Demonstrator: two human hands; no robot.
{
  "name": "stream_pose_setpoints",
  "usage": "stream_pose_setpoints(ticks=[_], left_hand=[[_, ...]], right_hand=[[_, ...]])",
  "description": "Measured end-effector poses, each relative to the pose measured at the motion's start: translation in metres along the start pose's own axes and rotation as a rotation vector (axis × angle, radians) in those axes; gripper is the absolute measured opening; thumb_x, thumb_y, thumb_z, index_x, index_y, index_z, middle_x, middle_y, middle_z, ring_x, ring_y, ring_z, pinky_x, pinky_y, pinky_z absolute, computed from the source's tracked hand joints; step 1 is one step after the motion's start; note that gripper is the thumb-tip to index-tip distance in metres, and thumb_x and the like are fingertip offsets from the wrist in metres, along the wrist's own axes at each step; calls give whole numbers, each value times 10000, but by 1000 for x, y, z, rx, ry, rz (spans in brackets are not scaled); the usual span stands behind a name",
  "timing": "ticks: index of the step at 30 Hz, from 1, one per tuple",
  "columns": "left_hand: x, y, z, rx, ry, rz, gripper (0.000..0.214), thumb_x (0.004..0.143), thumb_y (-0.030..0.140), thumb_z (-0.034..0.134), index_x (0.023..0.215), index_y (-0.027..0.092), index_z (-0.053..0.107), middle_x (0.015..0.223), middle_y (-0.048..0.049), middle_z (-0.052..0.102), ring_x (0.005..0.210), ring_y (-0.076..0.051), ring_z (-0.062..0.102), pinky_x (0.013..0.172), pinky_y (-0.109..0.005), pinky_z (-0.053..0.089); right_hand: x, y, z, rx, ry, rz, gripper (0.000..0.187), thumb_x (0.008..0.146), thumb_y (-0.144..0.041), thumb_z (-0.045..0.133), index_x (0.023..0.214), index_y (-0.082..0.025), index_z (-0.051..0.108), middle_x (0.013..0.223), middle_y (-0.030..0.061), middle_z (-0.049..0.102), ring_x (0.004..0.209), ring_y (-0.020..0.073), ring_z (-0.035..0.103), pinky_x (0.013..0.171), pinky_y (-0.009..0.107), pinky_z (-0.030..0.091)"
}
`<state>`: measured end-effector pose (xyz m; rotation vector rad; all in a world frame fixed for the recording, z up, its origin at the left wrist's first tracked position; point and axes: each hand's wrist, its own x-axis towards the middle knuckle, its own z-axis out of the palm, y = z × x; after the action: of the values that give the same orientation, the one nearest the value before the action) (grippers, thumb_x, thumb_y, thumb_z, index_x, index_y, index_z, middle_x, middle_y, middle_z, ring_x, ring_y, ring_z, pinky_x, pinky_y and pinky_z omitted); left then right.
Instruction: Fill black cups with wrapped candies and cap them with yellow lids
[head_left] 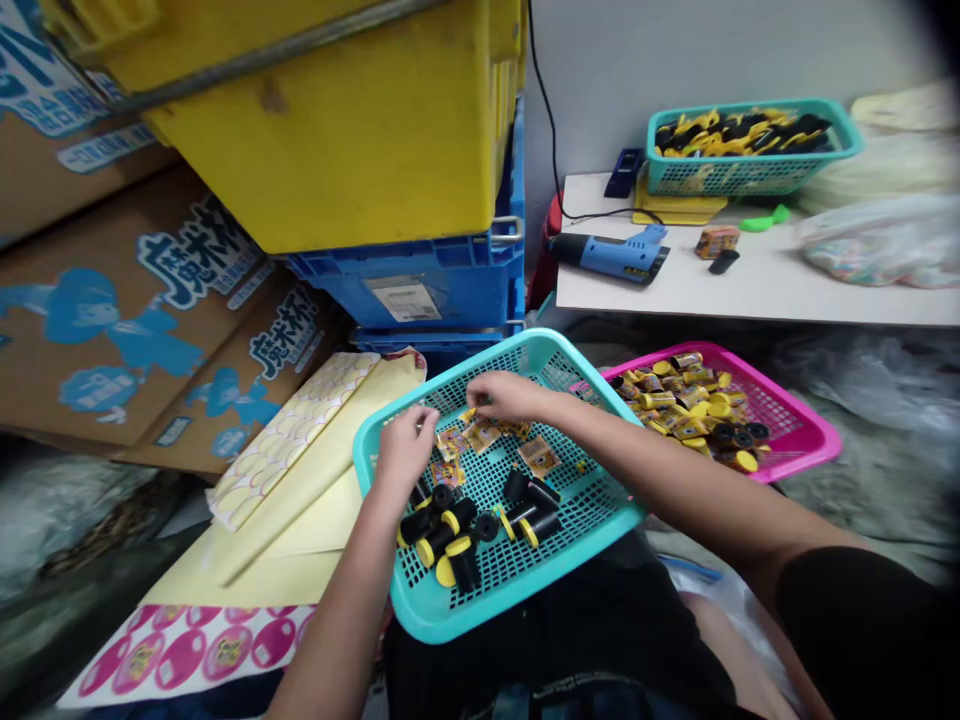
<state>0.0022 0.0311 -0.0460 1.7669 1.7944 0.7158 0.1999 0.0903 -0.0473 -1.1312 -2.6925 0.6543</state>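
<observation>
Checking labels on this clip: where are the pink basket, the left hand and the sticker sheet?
pink basket (825, 435), head view, on its rim
left hand (405, 450), head view, on the back of the hand
sticker sheet (180, 658), head view, on a pink circle

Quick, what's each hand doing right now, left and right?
Left hand: fingers curled, cannot tell if it holds anything.
Right hand: pinched closed, apparently holding a small yellow piece.
</observation>
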Motion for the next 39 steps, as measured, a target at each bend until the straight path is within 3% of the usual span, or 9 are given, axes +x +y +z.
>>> stream_pose_setpoints(ticks=[4, 7, 13, 16, 20, 24, 28, 32, 39], left_hand=[[-4, 14, -3, -625, -123, -181, 320, 814, 434, 579, 986, 167, 619, 814, -63, 698, 693, -178, 672, 639, -314, 550], [-9, 28, -1, -935, -269, -231, 449, 674, 284, 766, 1061, 161, 574, 782, -17, 673, 671, -128, 655, 643, -254, 549], [-14, 38, 2, -991, -272, -280, 513, 658, 207, 773, 1114, 157, 542, 721, 11, 653, 630, -110, 638, 658, -261, 550], [-13, 35, 2, -874, -182, -209, 550, 664, 206, 754, 1155, 151, 512, 664, 34, 633, 579, -101, 613, 603, -239, 514], [-11, 29, -1, -605, -93, -70, 596, 695, 180, 691, 1248, 152, 469, 632, 54, 607, 582, -97, 585, 606, -232, 475], [-8, 27, -10, -490, -152, 12, 638, 709, 191, 673, 1305, 178, 445, 686, 35, 621, 636, -115, 596, 646, -257, 475], [-5, 30, -14, -596, -96, 17, 539, 751, 287, 659, 1250, 174, 493, 819, -15, 645, 760, -144, 625, 724, -294, 494], [-2, 34, -11, -816, -167, -45, 581, 684, 320, 734, 1205, 184, 514, 855, -27, 664, 819, -170, 643, 755, -318, 509], [-4, 37, -5, -885, -147, -76, 513, 683, 233, 724, 1157, 191, 532, 871, -18, 666, 783, -142, 643, 741, -300, 527]], right_hand=[[-8, -11, -10, 327, 294, -260, 123, 761, -111, 641, 700, -162, 548, 987, 46, 564, 1003, 135, 532, 904, 259, 408], [-8, -17, -7, 438, 416, -340, 208, 744, -169, 679, 627, -166, 507, 1002, 63, 525, 1020, 171, 506, 922, 325, 399], [-5, -15, 5, 361, 574, -281, 110, 780, -149, 589, 691, -173, 529, 1009, 69, 541, 1005, 192, 500, 915, 356, 394], [-5, -13, 3, 447, 635, -179, 79, 837, -170, 503, 855, -169, 580, 1002, 81, 575, 987, 186, 526, 905, 351, 410], [-8, -12, -12, 729, 450, -38, 296, 941, -293, 356, 991, -152, 611, 938, 77, 642, 891, 166, 588, 817, 323, 456], [-10, -16, -22, 619, 144, -114, 172, 800, -326, 624, 821, -164, 679, 860, 44, 684, 856, 168, 601, 834, 322, 437], [-8, -27, -17, 962, 186, 44, 183, 736, -319, 690, 699, -159, 612, 726, 13, 662, 718, 136, 595, 759, 307, 453], [-5, -36, -9, 1381, 245, 57, 289, 677, -322, 739, 649, -172, 494, 654, -31, 601, 661, 115, 564, 710, 285, 441], [0, -37, -1, 1376, 226, 31, 194, 769, -318, 648, 737, -162, 537, 653, -30, 542, 625, 104, 487, 650, 258, 402]])
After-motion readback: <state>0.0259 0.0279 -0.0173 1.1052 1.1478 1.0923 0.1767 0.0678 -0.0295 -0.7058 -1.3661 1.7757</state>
